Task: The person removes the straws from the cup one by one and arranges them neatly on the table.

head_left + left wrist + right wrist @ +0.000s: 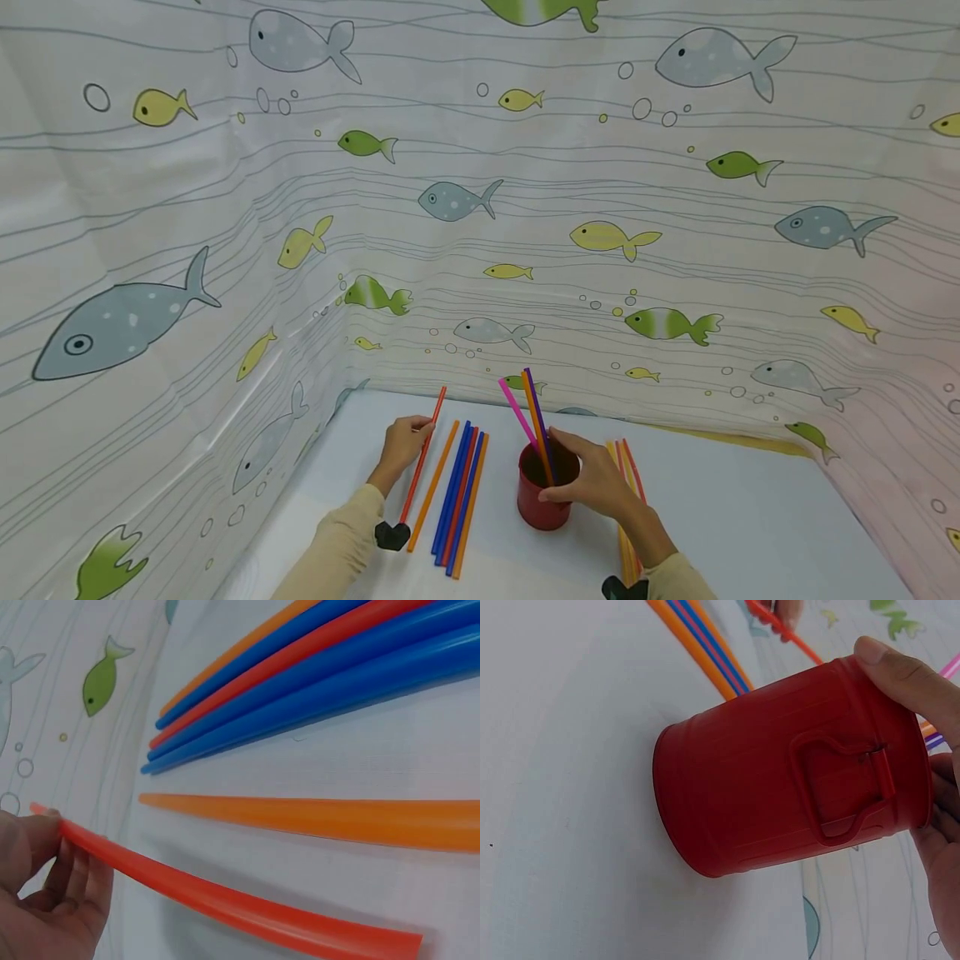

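Between thumb and fingers, my left hand (pixel 404 446) pinches a red straw (pixel 422 467) near its far end; in the left wrist view that straw (pixel 202 891) hangs slightly off the table. My right hand (pixel 592 475) grips the rim of a red metal can (pixel 543 508), thumb on the near side and fingers on the far side. A wire handle (pixel 840 841) shows on the can's side in the right wrist view. Pink (pixel 516 408), orange (pixel 534 417) and purple (pixel 538 404) straws lean out of the can. Its inner bottom is hidden.
An orange straw (pixel 435 483) lies alone beside a row of blue, red and orange straws (pixel 461 500) left of the can. Yellow and red straws (pixel 628 467) lie partly behind the right forearm. Fish-printed cloth (pixel 525 250) surrounds the white table (pixel 750 517).
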Demonstrator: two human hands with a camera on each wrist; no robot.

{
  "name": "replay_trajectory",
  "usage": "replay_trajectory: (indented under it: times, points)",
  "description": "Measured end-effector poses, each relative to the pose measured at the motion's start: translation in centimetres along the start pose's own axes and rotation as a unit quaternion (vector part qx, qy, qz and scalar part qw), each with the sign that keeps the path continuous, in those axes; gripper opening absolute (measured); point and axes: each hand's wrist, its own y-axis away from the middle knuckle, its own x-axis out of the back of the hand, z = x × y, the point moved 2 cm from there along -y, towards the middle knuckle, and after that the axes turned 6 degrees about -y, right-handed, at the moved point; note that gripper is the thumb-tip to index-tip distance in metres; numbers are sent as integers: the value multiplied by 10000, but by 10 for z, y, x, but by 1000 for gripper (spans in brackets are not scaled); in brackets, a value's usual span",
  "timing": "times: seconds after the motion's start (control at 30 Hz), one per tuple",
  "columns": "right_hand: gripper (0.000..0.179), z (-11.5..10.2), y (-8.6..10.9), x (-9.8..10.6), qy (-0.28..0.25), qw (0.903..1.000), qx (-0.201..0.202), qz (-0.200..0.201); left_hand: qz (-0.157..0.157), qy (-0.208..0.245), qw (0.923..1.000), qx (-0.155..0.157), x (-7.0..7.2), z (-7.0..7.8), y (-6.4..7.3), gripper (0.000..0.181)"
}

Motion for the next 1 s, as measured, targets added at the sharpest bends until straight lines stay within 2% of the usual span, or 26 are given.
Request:
replay_trajectory:
  times: [0.17, 0.53, 0.87, 1.0]
  points:
    - [97, 1, -1, 0, 17, 10000, -58, -35, -111, -49, 9999, 106, -6, -4, 3, 21]
    - [96, 2, -1, 0, -43, 10000, 20, 11, -139, -154, 9998, 1, -20, -17, 3, 19]
    - [97, 3, -1, 0, -27, 10000, -47, 1, -157, -208, 9994, 214, -27, -26, 5, 19]
    - [98, 2, 0, 1, -6, 10000, -56, 10, -90, -262, 9995, 180, -28, -29, 6, 18]
